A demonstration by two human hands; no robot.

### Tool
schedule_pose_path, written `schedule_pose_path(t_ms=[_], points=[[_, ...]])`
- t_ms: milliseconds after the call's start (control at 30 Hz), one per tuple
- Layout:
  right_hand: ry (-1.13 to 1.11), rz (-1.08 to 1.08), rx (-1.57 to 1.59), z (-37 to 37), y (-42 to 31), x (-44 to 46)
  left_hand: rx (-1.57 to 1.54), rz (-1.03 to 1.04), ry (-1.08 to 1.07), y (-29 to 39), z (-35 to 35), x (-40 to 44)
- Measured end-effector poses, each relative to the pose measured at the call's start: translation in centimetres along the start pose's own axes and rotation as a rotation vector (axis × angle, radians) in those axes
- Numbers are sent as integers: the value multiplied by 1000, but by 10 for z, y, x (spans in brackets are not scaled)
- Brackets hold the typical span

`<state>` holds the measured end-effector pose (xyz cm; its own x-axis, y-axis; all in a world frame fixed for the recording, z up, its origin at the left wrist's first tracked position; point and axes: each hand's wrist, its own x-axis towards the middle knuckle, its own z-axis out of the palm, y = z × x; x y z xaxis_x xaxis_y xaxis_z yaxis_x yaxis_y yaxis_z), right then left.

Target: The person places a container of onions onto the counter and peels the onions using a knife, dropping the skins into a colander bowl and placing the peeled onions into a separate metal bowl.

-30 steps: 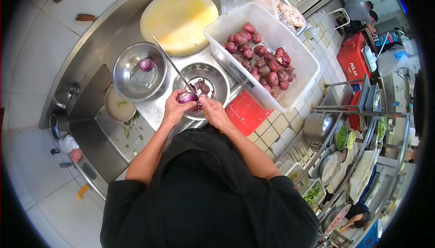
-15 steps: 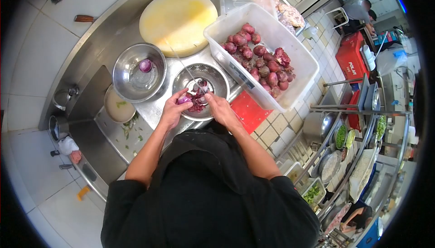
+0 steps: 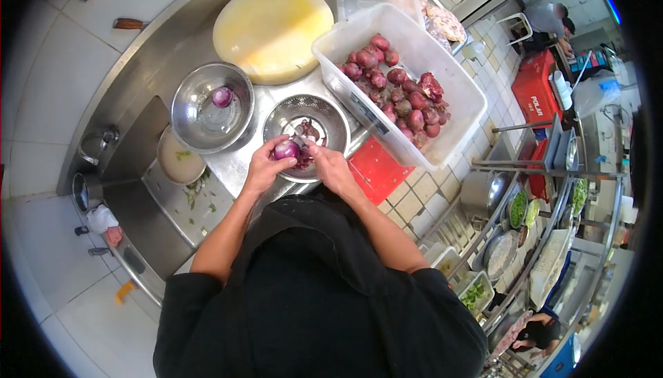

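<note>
My left hand (image 3: 261, 169) holds a shiny purple onion (image 3: 286, 149) over a perforated metal colander (image 3: 337, 117). My right hand (image 3: 332, 166) is closed beside the onion, fingertips touching its right side. It grips a knife, whose thin blade hardly shows at this angle. Dark red onion skins (image 3: 308, 129) lie in the colander beneath both hands. To the left, a steel bowl (image 3: 188, 133) contains a peeled purple onion (image 3: 222, 97). A translucent plastic tub (image 3: 442, 81) of unpeeled red onions (image 3: 415, 100) stands to the right.
Behind the colander lies a thick round yellowish cutting board (image 3: 273, 29). A red board (image 3: 380, 171) sits under the tub's near side. The sink (image 3: 148, 205) at left holds a bowl of cloudy liquid (image 3: 181, 160). Metal shelving (image 3: 525, 219) and other people are at right.
The long knife blade, earlier pointing away over the colander, now hardly shows. My right hand has come closer to the onion, which now shows more of its smooth purple side.
</note>
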<state>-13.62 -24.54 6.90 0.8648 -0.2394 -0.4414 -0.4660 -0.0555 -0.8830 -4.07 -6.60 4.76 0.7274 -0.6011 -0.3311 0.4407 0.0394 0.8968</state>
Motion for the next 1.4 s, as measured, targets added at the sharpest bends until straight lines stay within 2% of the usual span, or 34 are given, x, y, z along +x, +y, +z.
schedule_pose_path(t_ms=[33,167,233,267,300,333,367,400,500,567,633,700,767,833,867,967,1000,1067,1200,1267,1400], points=[[-5,95,48,-1,-3,2,-114,-8,-47,-2,-4,-2],[127,179,-12,-6,5,7,-497,-2,-191,1,-14,-7],[174,160,58,-7,2,3,-678,17,-230,7,-19,-6],[180,152,57,-9,9,5,-659,33,-211,12,-24,-7],[182,142,59,-11,7,6,-612,46,-173,18,-28,-7],[77,214,98,-16,3,3,-564,60,-135,25,-33,-7],[46,195,153,-16,-9,-5,-516,71,-98,31,-38,-7],[38,201,30,-18,-5,-5,-487,119,-64,36,-45,-4],[43,78,-106,-15,12,-3,-266,189,212,52,-75,13],[61,61,-46,-21,12,-16,255,245,465,57,-99,29],[78,81,4,-29,4,-26,503,180,485,58,-112,44],[91,107,65,-41,-10,-39,795,158,556,16,-154,78],[141,23,144,-57,-26,-56,1045,234,493,-2,-172,94],[194,-80,219,-78,-39,-76,1070,-44,477,13,-158,100],[221,-67,270,-91,-47,-87,1219,8,492,36,-132,95],[274,-48,380,-140,-64,-126,991,326,443,79,-65,101],[390,-60,379,-152,-61,-135,959,287,426,98,-28,105],[486,-101,417,-181,-48,-146,935,509,255,111,35,118],[640,-106,411,-222,-30,-149,1024,474,-382,132,165,140],[683,-56,382,-231,-27,-144,1101,292,-587,123,211,157],[701,-22,415,-242,-10,-138,1325,357,-879,78,265,181]])
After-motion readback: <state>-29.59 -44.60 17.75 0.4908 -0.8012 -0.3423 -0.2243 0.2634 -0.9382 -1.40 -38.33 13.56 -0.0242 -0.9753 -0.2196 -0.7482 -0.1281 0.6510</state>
